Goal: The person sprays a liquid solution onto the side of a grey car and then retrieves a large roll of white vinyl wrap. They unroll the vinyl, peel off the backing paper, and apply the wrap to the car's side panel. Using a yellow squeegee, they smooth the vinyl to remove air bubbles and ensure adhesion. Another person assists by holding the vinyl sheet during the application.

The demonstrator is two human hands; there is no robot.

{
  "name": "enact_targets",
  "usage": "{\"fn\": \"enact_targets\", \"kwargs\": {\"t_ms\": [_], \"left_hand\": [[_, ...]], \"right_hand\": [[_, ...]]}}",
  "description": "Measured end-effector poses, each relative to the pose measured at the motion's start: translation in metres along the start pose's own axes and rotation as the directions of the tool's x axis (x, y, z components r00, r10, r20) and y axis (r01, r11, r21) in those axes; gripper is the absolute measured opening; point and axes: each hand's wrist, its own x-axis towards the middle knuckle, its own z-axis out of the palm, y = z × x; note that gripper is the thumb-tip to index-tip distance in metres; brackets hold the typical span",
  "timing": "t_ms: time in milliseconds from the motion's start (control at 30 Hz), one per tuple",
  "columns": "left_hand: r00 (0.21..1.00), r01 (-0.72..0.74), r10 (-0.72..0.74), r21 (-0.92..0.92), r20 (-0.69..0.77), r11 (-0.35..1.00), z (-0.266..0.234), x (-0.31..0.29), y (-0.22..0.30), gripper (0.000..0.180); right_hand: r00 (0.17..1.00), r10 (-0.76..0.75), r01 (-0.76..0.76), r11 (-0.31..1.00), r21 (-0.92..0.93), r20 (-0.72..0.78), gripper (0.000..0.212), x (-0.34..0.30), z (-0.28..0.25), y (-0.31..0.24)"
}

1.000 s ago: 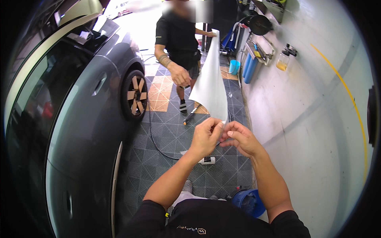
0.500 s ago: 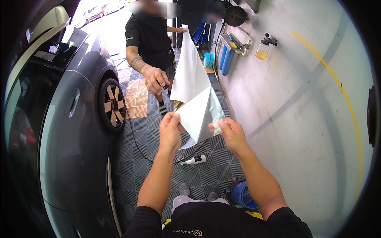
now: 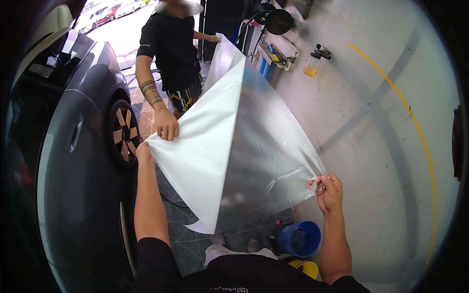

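A large sheet is spread between my arms. Its white backing [image 3: 200,136] and clear film [image 3: 273,161] part along a straight fold line. My left hand [image 3: 144,154] pinches the backing's left corner. Far to the right, my right hand [image 3: 330,191] grips the gathered, wrinkled edge of the clear film. Close above my left hand, a co-worker's hand [image 3: 167,126] holds the backing's edge. The co-worker's other hand [image 3: 214,38] grasps the sheet's far top end. A curled white strip [image 3: 199,227] shows at the lower tip.
A dark grey car [image 3: 83,161] stands close on the left. A pale wall [image 3: 381,146] runs along the right, with a foam bottle [image 3: 311,64] mounted on it. Blue bucket [image 3: 299,239] and yellow bucket [image 3: 307,267] sit near my feet on the tiled floor [image 3: 183,254].
My hands have moved wide apart, drawing the clear film away from the backing over a much larger area. The co-worker's near hand has come down onto the backing's edge.
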Motion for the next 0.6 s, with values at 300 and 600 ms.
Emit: {"fn": "enact_targets", "kwargs": {"t_ms": [300,600], "left_hand": [[0.933,-0.359,0.284,0.550,0.221,0.754,-0.023,-0.120,0.000,0.033],[0.767,-0.608,0.077,0.760,0.637,-0.230,-0.118,-0.380,-0.075,0.062]], "right_hand": [[0.999,-0.020,0.028,0.976,-0.218,0.041,0.019,-0.068,-0.017,-0.023],[0.986,-0.111,0.131,0.978,-0.164,0.126,0.024,-0.069,-0.029,-0.026]]}}
